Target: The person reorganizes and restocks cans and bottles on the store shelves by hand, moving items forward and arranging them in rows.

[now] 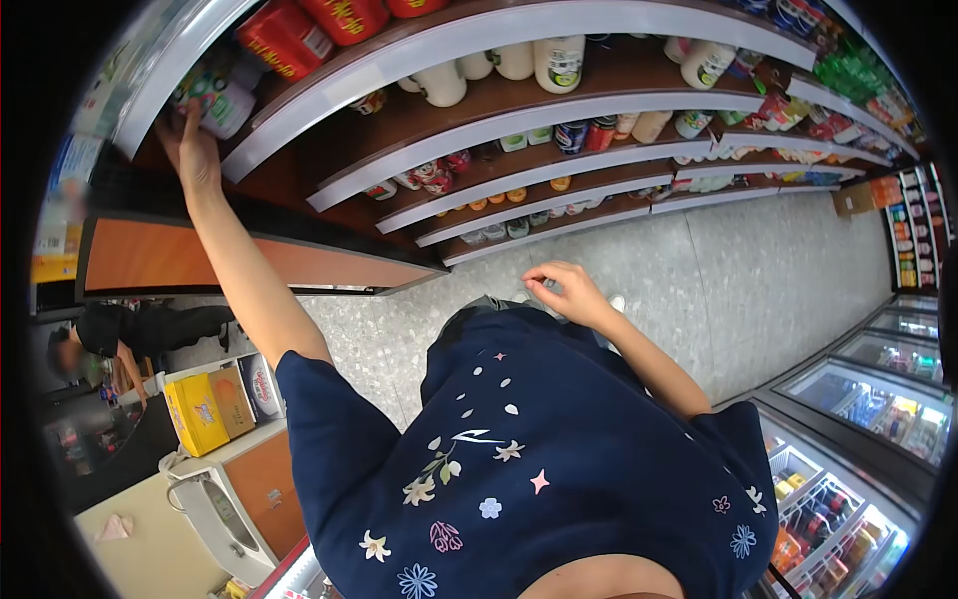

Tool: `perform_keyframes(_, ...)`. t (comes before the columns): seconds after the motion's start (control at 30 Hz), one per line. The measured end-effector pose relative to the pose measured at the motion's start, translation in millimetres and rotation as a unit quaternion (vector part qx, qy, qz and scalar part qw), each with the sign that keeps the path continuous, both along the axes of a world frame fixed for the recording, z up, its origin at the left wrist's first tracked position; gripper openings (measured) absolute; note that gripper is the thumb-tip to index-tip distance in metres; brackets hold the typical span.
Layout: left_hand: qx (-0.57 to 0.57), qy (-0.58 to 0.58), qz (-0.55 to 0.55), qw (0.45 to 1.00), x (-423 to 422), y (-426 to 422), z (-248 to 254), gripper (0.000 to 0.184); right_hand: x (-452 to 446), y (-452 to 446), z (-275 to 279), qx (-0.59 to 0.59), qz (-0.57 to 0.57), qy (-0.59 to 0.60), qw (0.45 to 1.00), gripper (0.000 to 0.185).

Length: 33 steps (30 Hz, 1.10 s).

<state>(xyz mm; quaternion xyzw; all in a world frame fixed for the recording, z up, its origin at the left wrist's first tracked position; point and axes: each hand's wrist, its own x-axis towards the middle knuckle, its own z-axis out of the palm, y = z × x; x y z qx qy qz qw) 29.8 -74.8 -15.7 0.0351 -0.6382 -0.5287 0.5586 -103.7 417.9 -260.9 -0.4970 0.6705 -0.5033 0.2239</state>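
At the upper left, my left hand (192, 158) reaches into the end of a shelf. Its visible fingers are stretched out along the left side of a pale can-shaped container (228, 106) with a purple and green label. Some of those fingers are partly hidden, and I cannot tell how firmly they touch the container. Red packages with yellow lettering (289, 40) stand farther along the same shelf. My right hand (564, 288) hangs in front of my body over the floor, its fingers curled in toward the thumb, with nothing visible in them.
Curved-looking shelves hold white bottles (559, 64), cans (571, 136) and packets. Glass-fronted coolers (868, 399) line the right. At the left, a person in dark clothes (150, 329) stands behind a counter near a yellow box (196, 411) and a sink (222, 511). Grey floor (639, 250) runs between.
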Motion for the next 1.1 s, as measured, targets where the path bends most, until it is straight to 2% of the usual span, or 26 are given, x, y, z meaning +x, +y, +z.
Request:
perform_keyframes(0.1, 0.014, -0.031, -0.004, 0.999, 3, 3, -1, 0.069, -5, 10, -8, 0.002, -0.025, -0.010, 1.000, 0.013)
perform_keyframes(0.23, 0.016, -0.084, 0.072, 0.994, 3, 2, -1, 0.068, -9, 22, -25, -0.015, -0.046, -0.031, 0.998, 0.013)
perform_keyframes(0.3, -0.076, -0.130, 0.206, 0.967, -15, 13, 4, 0.077, -8, 26, -33, -0.016, -0.049, -0.042, 0.998, 0.013)
perform_keyframes(0.37, -0.177, -0.180, 0.322, 0.912, -25, 0, 2, 0.082, -7, 29, -38, -0.013, -0.055, -0.050, 0.997, 0.012)
perform_keyframes(0.4, -0.181, -0.175, 0.252, 0.934, -23, -13, 3, 0.087, -7, 30, -39, -0.010, -0.060, -0.053, 0.997, 0.012)
perform_keyframes(0.43, -0.141, -0.200, 0.216, 0.945, -18, -23, 3, 0.083, -7, 32, -42, -0.007, -0.065, -0.055, 0.996, 0.012)
perform_keyframes(0.57, 0.053, -0.196, 0.152, 0.967, -5, -35, -4, 0.075, -6, 35, -62, -0.024, -0.092, -0.086, 0.992, 0.012)
perform_keyframes(0.7, 0.081, -0.230, 0.106, 0.964, 0, -42, 0, 0.068, -6, 37, -73, -0.015, -0.100, -0.084, 0.991, 0.012)
perform_keyframes(0.87, 0.092, -0.233, 0.101, 0.963, 3, -48, -3, 0.061, -8, 32, -82, 0.003, -0.093, -0.096, 0.991, 0.015)
perform_keyframes(1.03, 0.076, -0.230, 0.106, 0.964, -2, -34, -2, 0.063, -24, 23, -93, 0.015, -0.078, -0.095, 0.992, 0.017)
perform_keyframes(1.1, 0.038, -0.192, 0.107, 0.975, -6, -26, -4, 0.067, -45, 11, -96, -0.009, -0.092, -0.062, 0.994, 0.018)
